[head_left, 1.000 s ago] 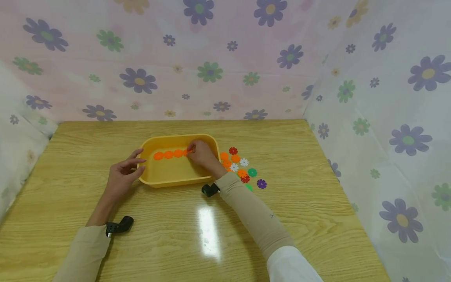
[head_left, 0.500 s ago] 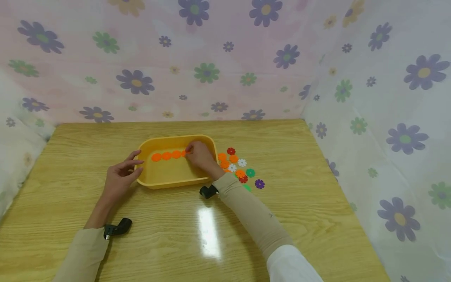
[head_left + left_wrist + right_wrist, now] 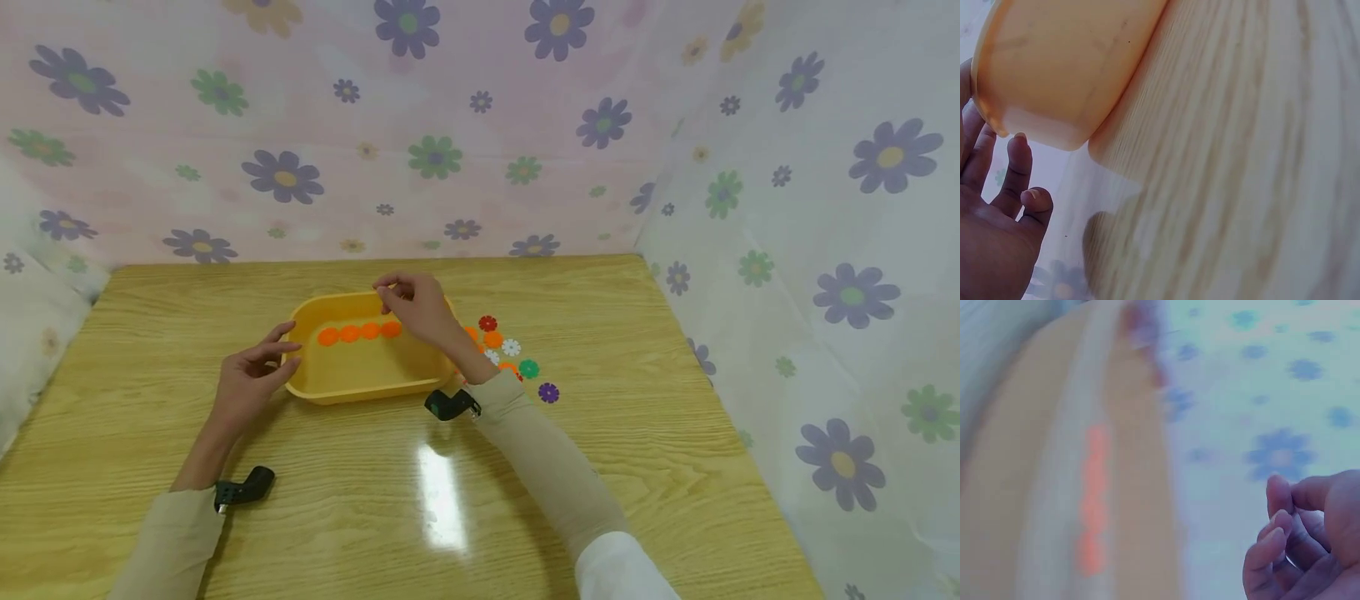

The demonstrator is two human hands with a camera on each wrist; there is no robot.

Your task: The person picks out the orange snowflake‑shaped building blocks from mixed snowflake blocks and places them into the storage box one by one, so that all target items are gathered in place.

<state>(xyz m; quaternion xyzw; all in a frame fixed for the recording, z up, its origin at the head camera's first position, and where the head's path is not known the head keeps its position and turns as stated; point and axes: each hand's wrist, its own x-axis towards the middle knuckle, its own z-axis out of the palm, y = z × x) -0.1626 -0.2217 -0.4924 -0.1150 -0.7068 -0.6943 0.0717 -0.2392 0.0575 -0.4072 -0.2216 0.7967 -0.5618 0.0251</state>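
A yellow plastic tray (image 3: 352,385) is seen on a wooden table (image 3: 637,467), a little left of the table's middle. Inside the tray, a straight row of four orange flower-shaped discs (image 3: 359,332) is laid along the far part of its floor, running left to right, each disc touching or just beside the next.

The left hand (image 3: 251,379) is held at the tray's left end, with its fingers relaxed and only lightly bent; the fingertips are touching or just beside the tray's left wall. In the left wrist view the fingers (image 3: 1017,169) are shown next to the tray's rounded corner (image 3: 1054,75), and nothing is gripped by them.

The right hand (image 3: 416,304) is raised above the far right part of the tray, just beyond the right end of the orange row. Its fingers are curled, with thumb and forefinger brought together. In the right wrist view the curled fingers (image 3: 1285,531) are seen with nothing visible between them, though the picture is blurred; whether something small is pinched cannot be told for certain.

To the right of the tray, a loose cluster of flower-shaped discs (image 3: 510,354) is spread on the table: orange, red, white, green and purple ones, partly hidden behind the right forearm. The purple disc (image 3: 548,392) lies nearest and farthest right.

The table is enclosed on three sides by flower-printed cloth (image 3: 450,125).
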